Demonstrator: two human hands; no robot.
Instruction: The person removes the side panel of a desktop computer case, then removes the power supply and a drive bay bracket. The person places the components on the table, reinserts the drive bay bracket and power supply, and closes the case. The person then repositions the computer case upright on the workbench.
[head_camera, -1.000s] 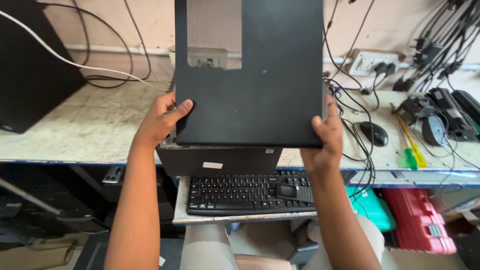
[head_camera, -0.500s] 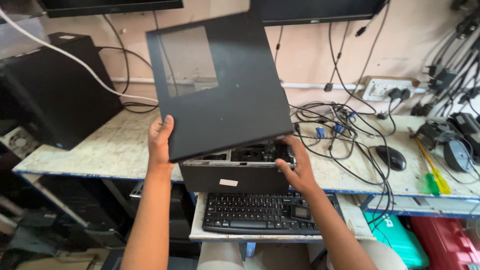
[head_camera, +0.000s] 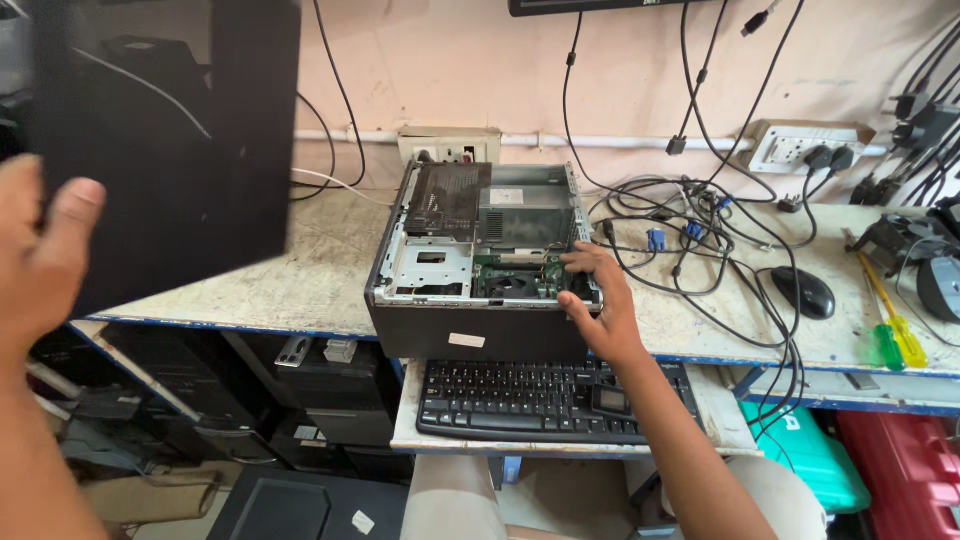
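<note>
Side panel (head_camera: 170, 140), black and blurred, fills the upper left of the frame, the left hand (head_camera: 40, 250) with fingers gripping its edge. Farther, mid-frame on the surface (head_camera: 300, 280), the open computer case (head_camera: 480, 250) lies uncovered; right hand (head_camera: 595, 295) rests spread on its rim. Next, I judge, the panel needs setting aside.

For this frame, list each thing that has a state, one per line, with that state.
computer case: open on top, insides exposed, lying flat on the bench.
side panel: off the case, held up by the left hand.
right hand: resting on the case's right front corner, holding nothing.
keyboard tray: pulled out, keyboard on it.
wall sockets: plugs inserted.
</note>
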